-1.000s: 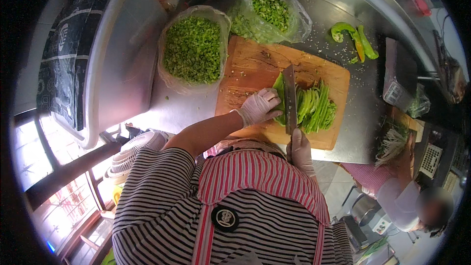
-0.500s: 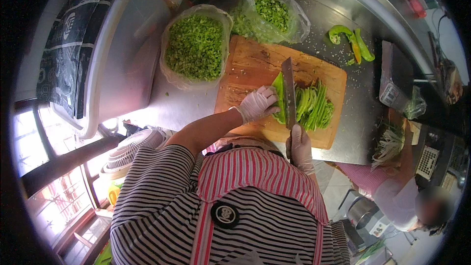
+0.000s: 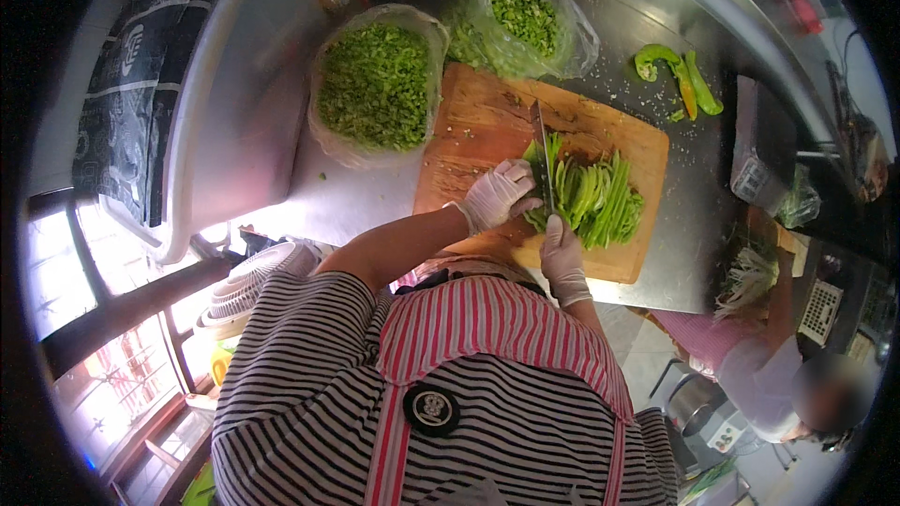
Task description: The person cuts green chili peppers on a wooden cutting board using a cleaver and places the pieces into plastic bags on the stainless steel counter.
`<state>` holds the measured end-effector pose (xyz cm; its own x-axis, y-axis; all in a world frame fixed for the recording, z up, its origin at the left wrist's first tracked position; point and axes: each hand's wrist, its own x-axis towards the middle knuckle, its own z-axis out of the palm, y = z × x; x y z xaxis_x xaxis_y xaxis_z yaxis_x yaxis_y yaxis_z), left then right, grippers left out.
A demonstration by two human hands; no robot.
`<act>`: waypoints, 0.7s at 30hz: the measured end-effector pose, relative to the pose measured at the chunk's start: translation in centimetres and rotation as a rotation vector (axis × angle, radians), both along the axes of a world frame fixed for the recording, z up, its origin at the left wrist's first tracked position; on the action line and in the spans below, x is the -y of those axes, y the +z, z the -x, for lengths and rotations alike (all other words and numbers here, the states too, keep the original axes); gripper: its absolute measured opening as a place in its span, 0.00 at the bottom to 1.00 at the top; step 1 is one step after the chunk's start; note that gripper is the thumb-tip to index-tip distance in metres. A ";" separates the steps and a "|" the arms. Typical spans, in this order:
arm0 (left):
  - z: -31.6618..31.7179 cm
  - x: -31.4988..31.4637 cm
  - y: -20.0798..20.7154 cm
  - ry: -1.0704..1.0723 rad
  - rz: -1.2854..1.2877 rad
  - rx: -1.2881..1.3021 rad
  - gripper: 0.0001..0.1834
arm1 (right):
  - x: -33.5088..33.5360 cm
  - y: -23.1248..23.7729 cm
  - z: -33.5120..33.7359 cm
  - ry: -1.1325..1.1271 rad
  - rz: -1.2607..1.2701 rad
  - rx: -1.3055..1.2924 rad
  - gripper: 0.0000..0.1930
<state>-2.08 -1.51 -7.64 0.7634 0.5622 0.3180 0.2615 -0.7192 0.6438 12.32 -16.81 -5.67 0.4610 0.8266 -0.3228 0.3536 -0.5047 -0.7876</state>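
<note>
On the wooden cutting board (image 3: 480, 112), green pepper strips (image 3: 598, 197) lie in a fanned row. My right hand (image 3: 563, 258), in a clear glove, is wrapped around the handle of a long-bladed knife (image 3: 543, 152). The blade points away from me, seen nearly edge-on, between the strips and my left hand. My gloved left hand (image 3: 497, 197) has its fingers curled against the uncut piece of green pepper, close by the blade's left side. Most of that piece is hidden by the knife and fingers.
Chopped greens fill a plastic-lined container (image 3: 375, 84) and a clear bag (image 3: 525, 23) beyond the board. Pepper leftovers (image 3: 689, 84) lie far right on the steel table. A large white bin (image 3: 244, 84) stands left. At right, a co-worker's arm (image 3: 780, 295) is beside pale stringy roots (image 3: 748, 276).
The knife has shifted slightly left and turned so its blade is more edge-on. My right hand moved up and left with it. The strips spread wider, and less of the uncut piece shows.
</note>
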 end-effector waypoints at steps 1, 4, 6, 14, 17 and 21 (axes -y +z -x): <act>-0.1 0.2 0.2 0.010 0.021 0.026 0.14 | 0.0 -0.6 -0.2 0.039 -0.084 0.096 0.28; -0.7 1.8 0.9 0.246 0.113 0.008 0.09 | 0.1 -1.2 -1.1 -0.032 0.011 -0.036 0.27; -1.1 2.2 1.7 0.308 0.295 -0.058 0.10 | -0.2 -0.6 -1.3 -0.024 0.004 -0.061 0.26; -2.1 1.2 1.5 0.522 0.724 -0.143 0.22 | 2.8 -0.6 -0.3 -0.031 -0.204 0.115 0.27; -2.2 1.4 0.7 0.547 0.686 -0.169 0.23 | 2.5 -1.4 -0.2 -0.070 -0.087 0.007 0.25; -2.1 0.7 1.3 0.577 0.697 -0.180 0.25 | -0.6 6.5 -0.2 -0.172 0.100 -0.374 0.24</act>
<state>0.00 -2.24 -6.37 0.3107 0.8906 -0.3322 0.5972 0.0890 0.7971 12.47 -16.22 0.80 0.4252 0.7043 -0.5685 -0.0430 -0.6117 -0.7900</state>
